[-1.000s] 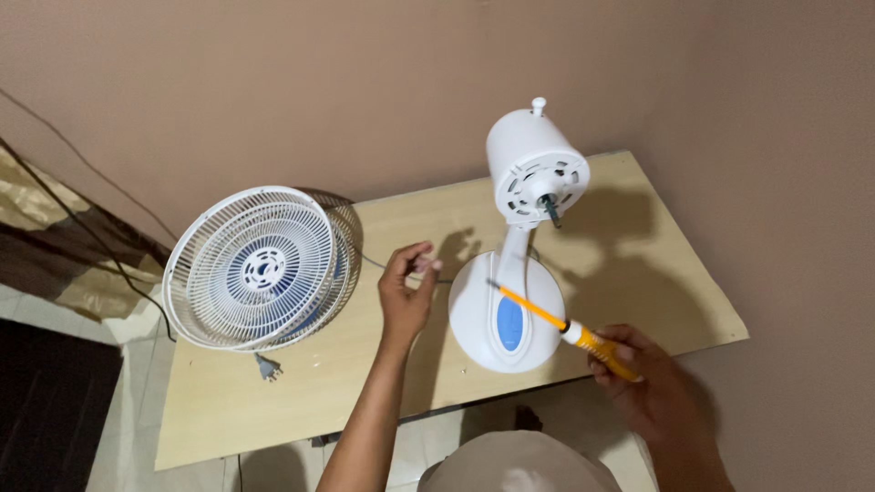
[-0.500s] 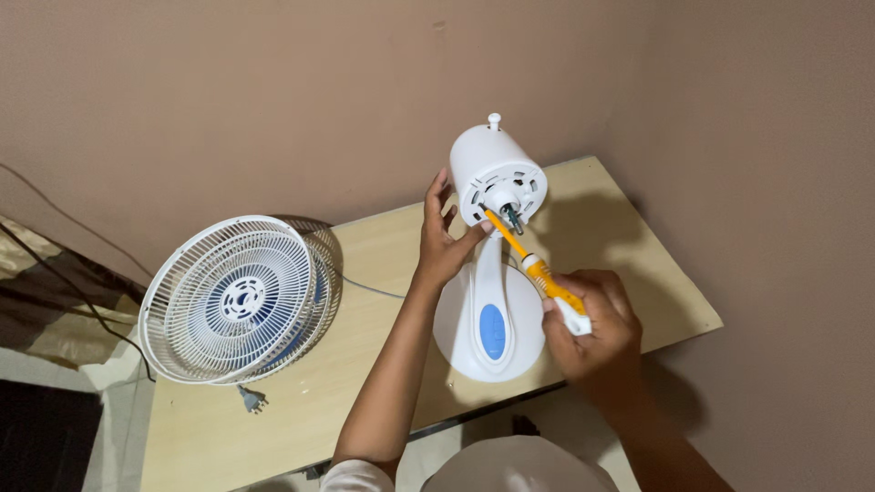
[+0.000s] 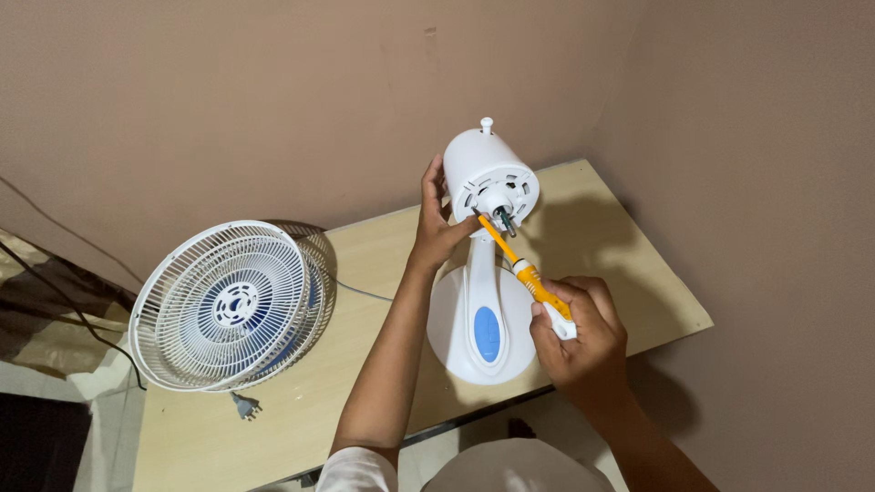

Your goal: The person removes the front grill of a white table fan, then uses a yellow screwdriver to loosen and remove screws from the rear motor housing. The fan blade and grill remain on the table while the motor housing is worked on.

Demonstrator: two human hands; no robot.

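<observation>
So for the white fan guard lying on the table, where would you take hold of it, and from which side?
Probably by the outer rim of the fan guard, from its near left edge, which overhangs the table. The wire ribs look too thin to grip, and the rim there is free of the left hand, the fan body and the plug.

fan body (image 3: 481, 319): white, blue oval | screwdriver (image 3: 529, 278): yellow-orange, white | grille (image 3: 228, 305): white | table (image 3: 374, 264): pale wood
</observation>
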